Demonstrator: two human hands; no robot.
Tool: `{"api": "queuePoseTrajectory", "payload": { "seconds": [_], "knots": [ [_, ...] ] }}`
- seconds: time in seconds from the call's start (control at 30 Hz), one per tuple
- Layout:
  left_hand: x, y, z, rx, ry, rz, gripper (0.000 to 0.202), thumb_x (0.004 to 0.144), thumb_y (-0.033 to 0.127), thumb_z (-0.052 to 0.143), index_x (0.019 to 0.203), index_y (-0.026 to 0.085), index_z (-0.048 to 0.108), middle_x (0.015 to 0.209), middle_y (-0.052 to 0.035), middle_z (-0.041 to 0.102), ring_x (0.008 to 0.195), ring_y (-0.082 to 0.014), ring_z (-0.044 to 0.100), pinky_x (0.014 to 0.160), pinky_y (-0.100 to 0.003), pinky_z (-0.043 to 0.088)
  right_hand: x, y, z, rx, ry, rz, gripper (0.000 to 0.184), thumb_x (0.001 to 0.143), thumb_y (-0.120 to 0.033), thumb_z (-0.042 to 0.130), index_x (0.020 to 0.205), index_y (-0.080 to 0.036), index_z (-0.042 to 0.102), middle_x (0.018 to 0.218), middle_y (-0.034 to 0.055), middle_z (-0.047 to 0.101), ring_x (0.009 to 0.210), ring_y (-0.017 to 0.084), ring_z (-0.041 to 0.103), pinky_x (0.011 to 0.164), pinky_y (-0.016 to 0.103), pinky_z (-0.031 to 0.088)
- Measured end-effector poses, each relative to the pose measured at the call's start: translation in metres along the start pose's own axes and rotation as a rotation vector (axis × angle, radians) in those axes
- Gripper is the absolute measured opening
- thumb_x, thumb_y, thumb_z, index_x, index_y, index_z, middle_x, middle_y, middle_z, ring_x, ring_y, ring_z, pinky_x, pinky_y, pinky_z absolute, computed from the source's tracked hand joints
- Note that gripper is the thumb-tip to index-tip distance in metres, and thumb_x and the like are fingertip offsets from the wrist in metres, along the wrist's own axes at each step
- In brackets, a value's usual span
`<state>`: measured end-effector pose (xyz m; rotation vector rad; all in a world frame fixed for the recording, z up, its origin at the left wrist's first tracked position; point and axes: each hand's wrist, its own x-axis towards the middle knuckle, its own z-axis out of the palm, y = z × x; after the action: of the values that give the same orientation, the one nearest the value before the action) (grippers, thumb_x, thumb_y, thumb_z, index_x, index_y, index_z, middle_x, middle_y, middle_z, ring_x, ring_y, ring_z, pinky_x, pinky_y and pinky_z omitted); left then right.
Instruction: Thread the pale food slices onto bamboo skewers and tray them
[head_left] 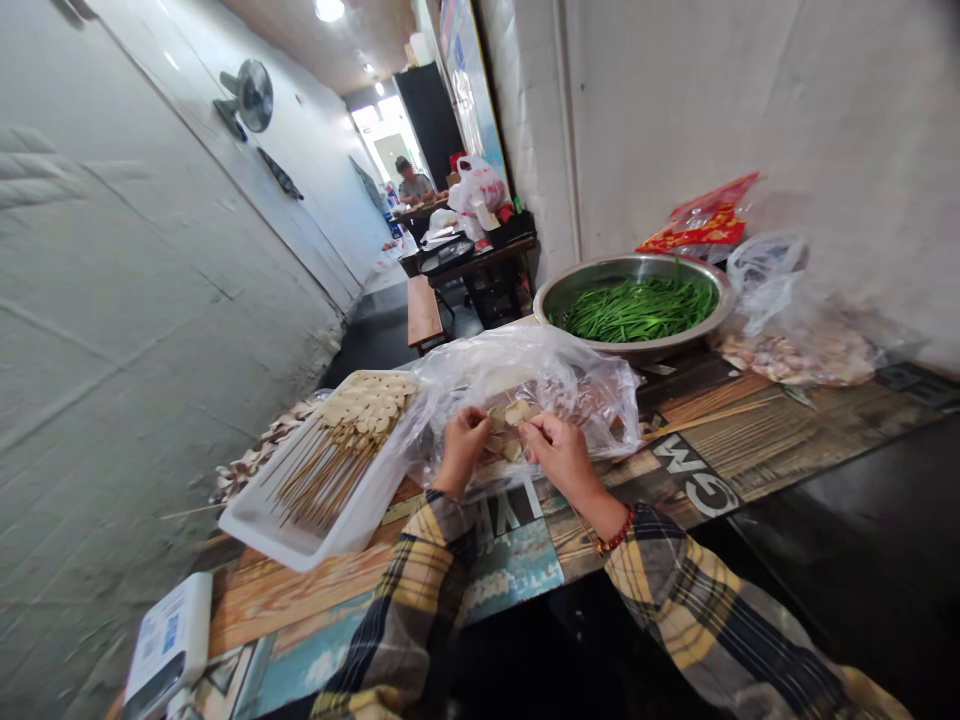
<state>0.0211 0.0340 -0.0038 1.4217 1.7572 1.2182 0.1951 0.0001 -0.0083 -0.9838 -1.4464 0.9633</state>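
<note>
My left hand [463,447] is closed in a pinch over a clear plastic bag [517,355]; what is between its fingertips is too small to make out. My right hand [559,452] is closed too, its thumb and fingers pinching at the edge of a pale flat slice [517,411] between the hands. Other pale slices [513,450] lie just below, on the bag. To the left, a white plastic tray [315,552] holds many bamboo skewers [319,480], their far ends threaded with pale slices [367,405].
A steel bowl [637,347] of green chives stands behind at the right. Beside it are a bag of pinkish food pieces [802,350] and a red package [701,220]. Loose skewers [712,418] lie rightward. A white scale-like device [169,640] sits front left. A person [414,185] sits far back.
</note>
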Motion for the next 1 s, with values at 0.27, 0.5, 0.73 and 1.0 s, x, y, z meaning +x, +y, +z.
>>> {"api": "queuePoseTrajectory", "payload": {
  "seconds": [0.27, 0.5, 0.73, 1.0],
  "knots": [
    [-0.035, 0.014, -0.024, -0.586, -0.066, -0.147, 0.034, 0.062, 0.029, 0.075, 0.086, 0.017, 0.053, 0.066, 0.0032, 0.063, 0.053, -0.0102, 0.059, 0.049, -0.019, 0.04, -0.005, 0.0, 0.004, 0.047, -0.255, 0.105, 0.02, 0.087, -0.03, 0.052, 0.073, -0.019, 0.061, 0.043, -0.0076, 0.051, 0.035, 0.008, 0.041, 0.04, 0.019, 0.031],
    [-0.04, 0.009, -0.028, -0.642, -0.044, -0.162, 0.032, 0.061, 0.028, 0.078, 0.087, 0.013, 0.066, 0.076, -0.0023, 0.069, 0.056, -0.008, 0.057, 0.054, -0.02, 0.043, -0.01, -0.006, 0.006, -0.06, -0.39, 0.083, 0.02, 0.087, -0.027, 0.052, 0.072, -0.018, 0.062, 0.045, -0.0068, 0.052, 0.038, 0.008, 0.044, 0.043, 0.018, 0.033],
    [-0.042, 0.0, -0.031, -0.691, 0.026, -0.15, 0.025, 0.063, 0.03, 0.077, 0.081, 0.015, 0.069, 0.069, -0.0013, 0.069, 0.056, -0.0101, 0.058, 0.055, -0.021, 0.042, -0.013, -0.001, 0.007, -0.179, -0.42, 0.027, 0.024, 0.09, -0.027, 0.051, 0.071, -0.018, 0.063, 0.046, -0.0056, 0.053, 0.043, 0.009, 0.048, 0.047, 0.019, 0.035],
    [-0.043, 0.003, -0.031, -0.637, 0.13, -0.099, 0.018, 0.062, 0.025, 0.076, 0.075, 0.013, 0.068, 0.065, 0.0009, 0.064, 0.053, -0.0065, 0.05, 0.05, -0.019, 0.035, -0.016, 0.0, 0.009, -0.232, -0.432, 0.058, 0.026, 0.09, -0.032, 0.051, 0.078, -0.017, 0.068, 0.046, -0.0047, 0.052, 0.041, 0.009, 0.047, 0.043, 0.019, 0.034]
  ]
}}
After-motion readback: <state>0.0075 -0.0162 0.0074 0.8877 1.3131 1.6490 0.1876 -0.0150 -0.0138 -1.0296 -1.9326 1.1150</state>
